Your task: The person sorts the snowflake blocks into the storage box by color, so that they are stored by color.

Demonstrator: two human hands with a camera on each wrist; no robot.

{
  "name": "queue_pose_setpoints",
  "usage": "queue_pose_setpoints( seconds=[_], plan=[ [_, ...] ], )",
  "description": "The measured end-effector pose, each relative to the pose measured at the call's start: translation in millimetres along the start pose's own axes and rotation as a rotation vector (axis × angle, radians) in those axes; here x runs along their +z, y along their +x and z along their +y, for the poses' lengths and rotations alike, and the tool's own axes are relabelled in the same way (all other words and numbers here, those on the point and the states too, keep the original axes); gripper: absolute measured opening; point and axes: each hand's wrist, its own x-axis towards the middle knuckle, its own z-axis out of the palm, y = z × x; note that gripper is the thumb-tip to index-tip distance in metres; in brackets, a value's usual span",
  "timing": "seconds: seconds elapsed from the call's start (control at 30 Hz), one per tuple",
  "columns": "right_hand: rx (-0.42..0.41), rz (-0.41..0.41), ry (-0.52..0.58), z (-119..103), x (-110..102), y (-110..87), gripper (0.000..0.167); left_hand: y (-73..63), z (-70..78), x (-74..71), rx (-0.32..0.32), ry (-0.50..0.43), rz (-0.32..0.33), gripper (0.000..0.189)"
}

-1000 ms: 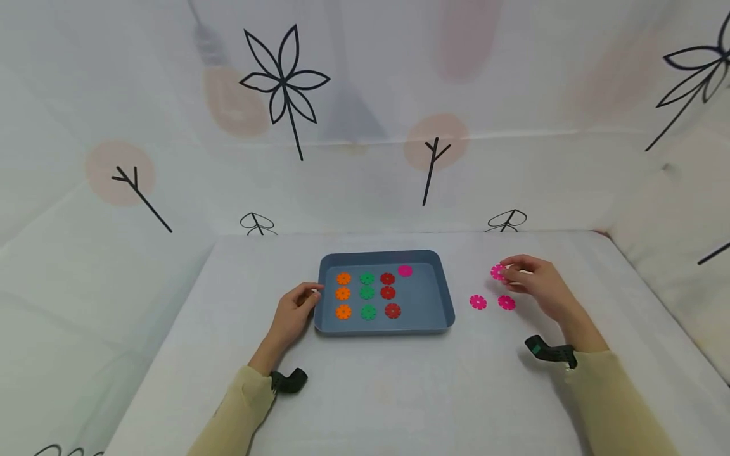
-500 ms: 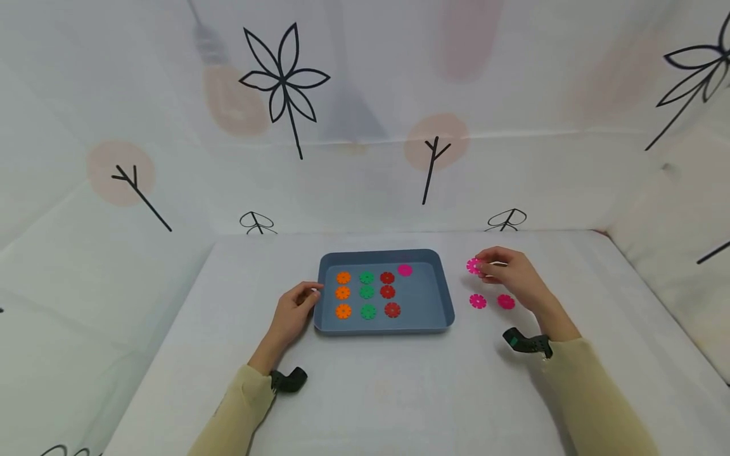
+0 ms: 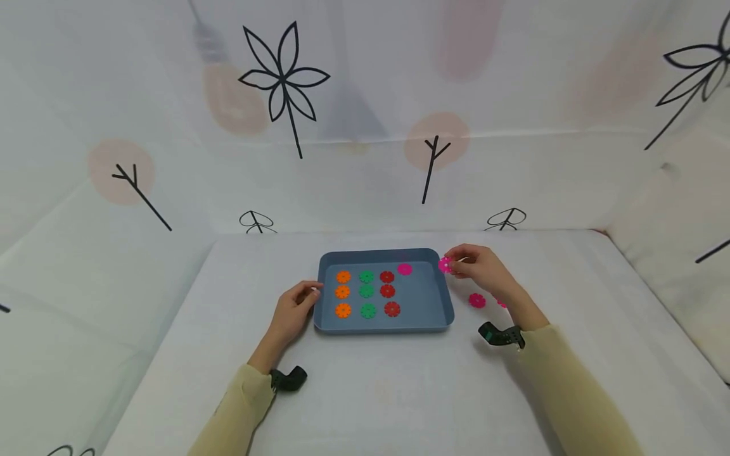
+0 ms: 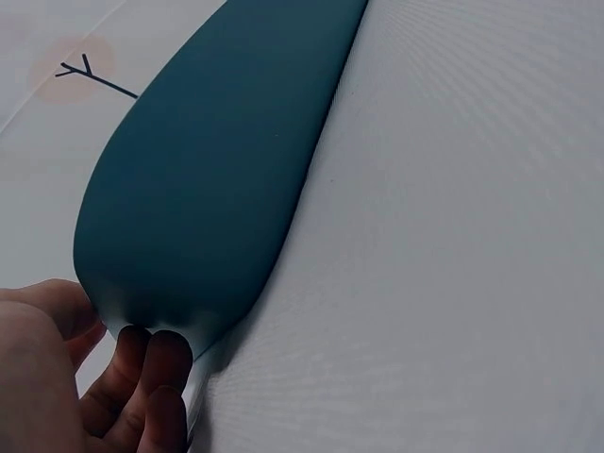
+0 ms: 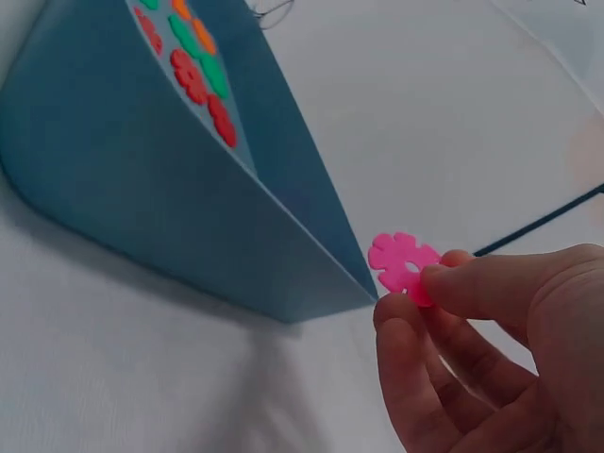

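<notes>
My right hand (image 3: 481,267) pinches a pink notched plastic disc (image 5: 394,257), flower-like with a hole in its middle, between thumb and fingers. In the head view it overlaps the right rim of the blue-grey tray (image 3: 424,307). My left hand (image 3: 291,313) holds the tray's left end; the left wrist view shows fingertips against the outer wall (image 4: 198,170) and another digit at the rim. Inside the tray lie columns of similar orange discs (image 3: 343,292), green discs (image 3: 367,291) and red discs (image 3: 387,291). A single pink disc (image 3: 405,270) sits at the tray's back right.
On the white-covered table (image 3: 376,392), right of the tray, lies a pink disc (image 3: 477,300). Another pink disc (image 3: 502,303) beside it is partly hidden by my right wrist. A patterned cloth backdrop (image 3: 353,183) stands behind the table.
My right hand has carried the pink disc leftward, from above the loose discs to the tray's right rim. My left hand and the tray have stayed in place.
</notes>
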Motion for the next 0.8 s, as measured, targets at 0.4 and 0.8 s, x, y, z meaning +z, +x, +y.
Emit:
queue_pose_setpoints(
  seconds=[0.4, 0.8],
  plan=[
    [-0.041, -0.033, -0.070, -12.3, 21.9, 16.7, 0.023, -0.9, -4.1, -2.7, -0.007, -0.007, 0.000, 0.025],
    [-0.059, -0.030, -0.119, -23.1, 38.1, 26.1, 0.023, 0.9, -1.9, -3.4, 0.022, 0.001, -0.009, 0.025]
  ],
)
